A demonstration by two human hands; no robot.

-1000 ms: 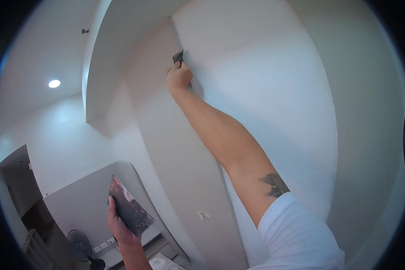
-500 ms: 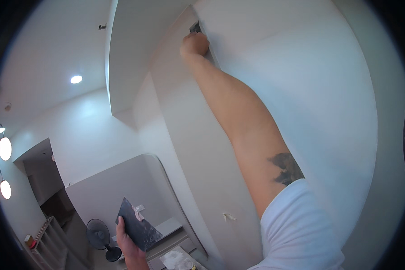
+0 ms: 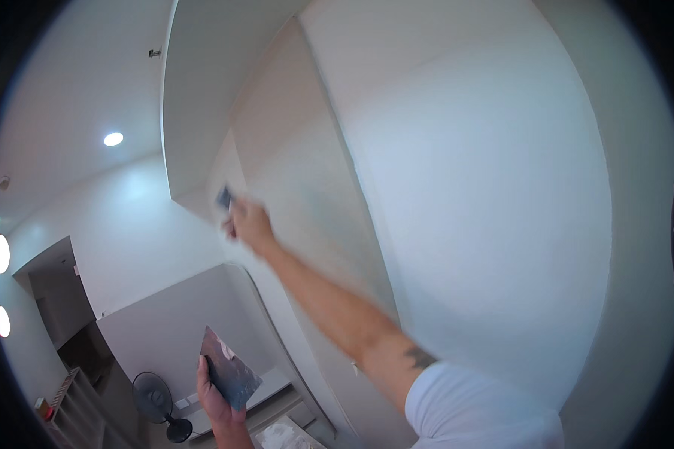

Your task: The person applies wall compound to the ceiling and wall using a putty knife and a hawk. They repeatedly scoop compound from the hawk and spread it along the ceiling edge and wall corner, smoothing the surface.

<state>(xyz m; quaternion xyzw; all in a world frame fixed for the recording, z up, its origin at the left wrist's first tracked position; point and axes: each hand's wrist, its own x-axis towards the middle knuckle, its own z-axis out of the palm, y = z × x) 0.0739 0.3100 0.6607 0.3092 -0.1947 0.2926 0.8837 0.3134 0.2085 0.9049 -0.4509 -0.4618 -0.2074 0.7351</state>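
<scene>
My right hand (image 3: 249,224) is raised at the middle left, closed around a small dark putty knife (image 3: 225,197). Its blade points up and seems to be off the wall, though motion blurs it. Lower down, my left hand (image 3: 216,400) grips a dark flat board (image 3: 234,376) by its left edge. A pale smear of paste (image 3: 228,352) lies on that board. Beyond my right arm runs a beige wall strip (image 3: 296,142), which meets a white wall panel (image 3: 487,179) along a long seam.
A black fan (image 3: 154,396) stands at the lower left beside a grey panel (image 3: 172,322). Below my left hand is crumpled clear plastic (image 3: 281,436). Shelving (image 3: 79,415) sits at the far lower left, under hanging lamps (image 3: 0,254). A ceiling drop (image 3: 202,97) juts out above.
My right hand has come down and left from the top of the seam, carrying the putty knife away from the wall. The board in my left hand has tilted slightly.
</scene>
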